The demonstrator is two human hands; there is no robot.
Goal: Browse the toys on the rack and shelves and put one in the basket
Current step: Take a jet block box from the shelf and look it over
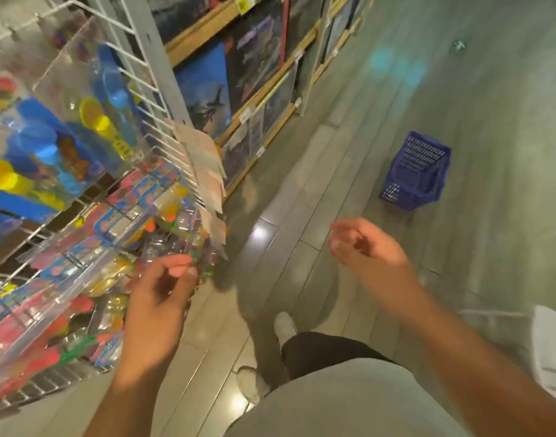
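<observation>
A: What step is this, reading from the left?

B: Browsing, I'd judge. The wire rack (138, 67) on the left is hung with toy packs (49, 146), blue and yellow ones above, pink and blue carded ones below. The left hand (163, 298) is at the lower row, fingers curled, their tips against a clear pack of small coloured toys (188, 234). The picture is blurred there, so I cannot tell whether it pinches the pack or only touches it.

A: And past the rack?

B: Shelves (257, 67) of dark boxed toys run along the aisle, not being handled.

A: The right hand?

B: The right hand (364, 244) hangs over the floor (459, 74), arm stretched forward, well apart from the rack. Its fingers are loosely curled and hold nothing.

A: Where is the basket?

B: The blue basket (416, 171) stands on the floor farther up the aisle, to the right, well apart from both hands. I see no toy in it, though its inside is hard to make out.

A: So what does the next move need?

B: Likely a firm grip on one pack, lifting it off its hook, then stepping to the basket.
</observation>
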